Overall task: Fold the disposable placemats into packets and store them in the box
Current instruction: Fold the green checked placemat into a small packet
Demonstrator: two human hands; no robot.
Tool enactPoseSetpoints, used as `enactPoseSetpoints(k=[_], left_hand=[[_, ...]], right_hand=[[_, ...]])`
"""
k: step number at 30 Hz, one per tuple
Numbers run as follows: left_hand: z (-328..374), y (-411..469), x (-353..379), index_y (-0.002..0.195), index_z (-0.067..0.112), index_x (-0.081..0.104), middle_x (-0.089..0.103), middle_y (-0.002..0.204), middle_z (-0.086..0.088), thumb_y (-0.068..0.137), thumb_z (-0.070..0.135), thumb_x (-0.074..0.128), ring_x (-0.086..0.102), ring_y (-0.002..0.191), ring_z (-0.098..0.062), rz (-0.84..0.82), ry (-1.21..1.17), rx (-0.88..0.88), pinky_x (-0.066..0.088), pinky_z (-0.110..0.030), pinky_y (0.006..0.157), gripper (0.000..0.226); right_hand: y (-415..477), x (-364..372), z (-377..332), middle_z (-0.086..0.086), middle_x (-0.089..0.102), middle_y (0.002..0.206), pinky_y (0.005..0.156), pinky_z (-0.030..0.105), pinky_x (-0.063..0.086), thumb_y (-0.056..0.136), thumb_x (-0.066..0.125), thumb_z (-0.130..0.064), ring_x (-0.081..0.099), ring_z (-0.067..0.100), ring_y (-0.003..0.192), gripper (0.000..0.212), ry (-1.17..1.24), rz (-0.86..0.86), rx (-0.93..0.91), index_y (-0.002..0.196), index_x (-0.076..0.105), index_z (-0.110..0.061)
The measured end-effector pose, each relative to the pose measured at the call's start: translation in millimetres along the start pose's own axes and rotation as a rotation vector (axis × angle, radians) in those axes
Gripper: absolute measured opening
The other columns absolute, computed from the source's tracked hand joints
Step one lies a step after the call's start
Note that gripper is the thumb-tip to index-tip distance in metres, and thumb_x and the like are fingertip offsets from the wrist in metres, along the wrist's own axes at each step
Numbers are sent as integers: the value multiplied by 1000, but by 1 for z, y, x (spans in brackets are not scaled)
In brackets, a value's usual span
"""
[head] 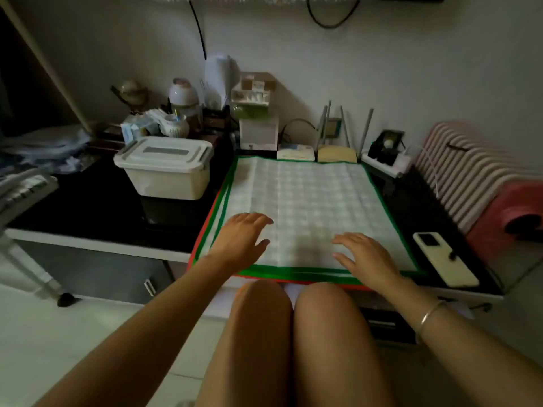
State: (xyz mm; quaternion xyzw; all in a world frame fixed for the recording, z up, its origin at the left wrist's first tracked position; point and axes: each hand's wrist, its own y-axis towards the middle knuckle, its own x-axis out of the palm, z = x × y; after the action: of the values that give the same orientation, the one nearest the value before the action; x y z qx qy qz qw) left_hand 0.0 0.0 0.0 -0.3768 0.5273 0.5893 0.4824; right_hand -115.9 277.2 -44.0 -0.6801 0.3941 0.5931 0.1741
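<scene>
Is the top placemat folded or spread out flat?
Spread flat: the top placemat lies open, green border showing on every side, left hand and right hand spread over its near part.

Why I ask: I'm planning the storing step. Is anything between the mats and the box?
Only the lid, closed on the box. The bare table between the mats and the box, to their left, shows nothing else in the path.

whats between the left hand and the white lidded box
In the head view, going from the left hand to the box: the green border of the top placemat, the red edge of a mat beneath, then bare black tabletop.
</scene>
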Motion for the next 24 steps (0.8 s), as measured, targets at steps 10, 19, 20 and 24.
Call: enactPoseSetpoints(k=[10, 19, 20, 24], left_hand=[[-35, 15, 83, 149, 32, 34, 22, 161, 4, 78, 54, 74, 22, 146, -21, -428, -110, -117, 29, -37, 114, 84], [-37, 12, 89, 125, 33, 63, 54, 140, 3, 84, 60, 47, 53, 123, -23, -217, -204, -103, 46, -36, 94, 52], [-36, 10, 89, 122, 33, 66, 57, 136, 2, 85, 60, 39, 55, 121, -24, -200, -200, -81, 47, -36, 91, 53], [-34, 6, 86, 103, 19, 74, 70, 110, -4, 93, 46, 33, 66, 98, -27, -96, -117, 36, 52, -36, 76, 51]], right_hand=[[21, 44, 32, -4, 41, 148, 111, 28, 26, 74, 68, -61, 34, 15, 138, 71, 44, -321, -60, 135, 53, -27], [11, 50, 39, -1, 72, 106, 60, 32, 58, 87, 43, -48, 70, 16, 95, 43, -161, 14, -307, 100, 72, -20], [10, 49, 40, -3, 70, 112, 64, 32, 59, 86, 42, -54, 68, 15, 99, 48, -154, -19, -286, 106, 70, -21], [3, 47, 39, -4, 68, 118, 77, 31, 57, 84, 47, -56, 65, 15, 106, 48, -137, -27, -245, 111, 68, -22]])
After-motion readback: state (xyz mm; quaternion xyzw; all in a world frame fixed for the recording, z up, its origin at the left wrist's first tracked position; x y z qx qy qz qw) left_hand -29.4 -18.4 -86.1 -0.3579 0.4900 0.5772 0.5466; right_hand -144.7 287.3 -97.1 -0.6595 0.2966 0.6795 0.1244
